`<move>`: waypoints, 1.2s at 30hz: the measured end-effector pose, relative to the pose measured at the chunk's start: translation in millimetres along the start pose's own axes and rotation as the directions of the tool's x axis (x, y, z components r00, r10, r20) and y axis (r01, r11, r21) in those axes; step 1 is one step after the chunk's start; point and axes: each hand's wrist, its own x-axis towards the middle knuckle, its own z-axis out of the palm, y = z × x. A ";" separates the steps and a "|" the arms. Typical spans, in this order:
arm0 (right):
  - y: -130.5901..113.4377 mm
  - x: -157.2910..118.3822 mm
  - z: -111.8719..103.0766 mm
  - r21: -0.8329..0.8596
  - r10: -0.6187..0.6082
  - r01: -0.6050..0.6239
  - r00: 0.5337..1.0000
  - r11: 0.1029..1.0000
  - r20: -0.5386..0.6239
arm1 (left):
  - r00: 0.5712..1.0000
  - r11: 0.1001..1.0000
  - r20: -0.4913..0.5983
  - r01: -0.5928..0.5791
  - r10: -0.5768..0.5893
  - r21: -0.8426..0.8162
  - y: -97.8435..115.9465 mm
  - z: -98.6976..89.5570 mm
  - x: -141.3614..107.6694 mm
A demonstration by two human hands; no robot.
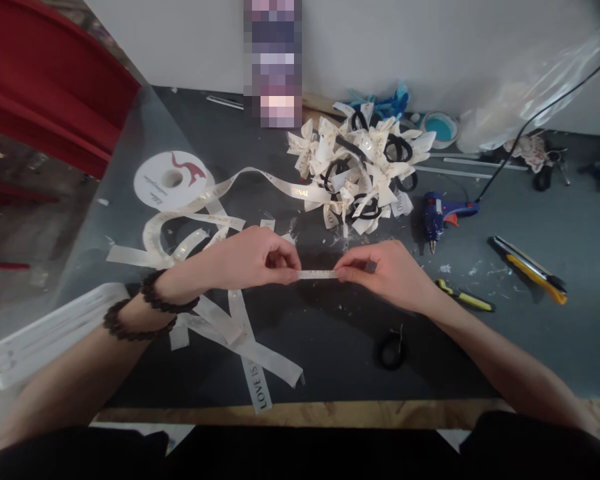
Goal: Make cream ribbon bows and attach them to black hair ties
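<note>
My left hand (260, 259) and my right hand (377, 267) each pinch one end of a short white ribbon (317, 274). It stretches straight between them, narrow as if folded, with small gold print. Under and beside my left wrist lie loose lengths of cream printed ribbon (267, 357), running towards a white ribbon spool (153, 180). A black hair tie (391, 351) lies below my right hand. Beyond both hands sits a pile of ribbon bows on black hair ties (363, 170).
Right of the pile are a blue glue gun (443, 212) with its cord, a yellow-and-black utility knife (530, 270) and a small yellow cutter (465, 297). Clear glue sticks (470, 167) and a teal-filled container (439, 128) stand at the back. A white plastic case (55, 333) is at left.
</note>
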 end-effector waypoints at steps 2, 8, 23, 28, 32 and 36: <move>2.4 0.7 -2.1 -0.013 -0.001 0.001 1.000 1.000 -0.020 | 0.999 1.000 0.039 0.005 -0.006 0.013 -1.9 -5.4 -1.1; 9.1 2.9 -14.4 0.011 0.032 -0.031 0.998 0.999 -0.055 | 0.990 0.999 0.138 0.017 -0.022 0.038 -7.7 -26.9 -6.8; -7.4 -7.6 -11.6 0.044 -0.026 0.031 0.992 0.999 -0.127 | 0.987 1.000 0.158 -0.011 0.014 -0.018 -11.9 -25.1 -7.9; -14.0 -12.1 0.5 0.011 -0.054 0.055 0.992 0.998 -0.111 | 0.981 0.978 -0.125 -0.166 0.151 -0.123 15.0 20.0 -2.2; -16.6 -13.8 7.9 0.010 -0.091 0.093 0.990 0.996 -0.109 | 0.971 0.980 -0.221 -0.124 0.087 -0.156 20.4 40.5 0.2; -22.1 -17.1 9.3 -0.017 -0.143 0.142 0.986 0.990 -0.089 | 0.985 0.967 -0.113 -0.154 0.133 -0.202 14.1 41.9 2.4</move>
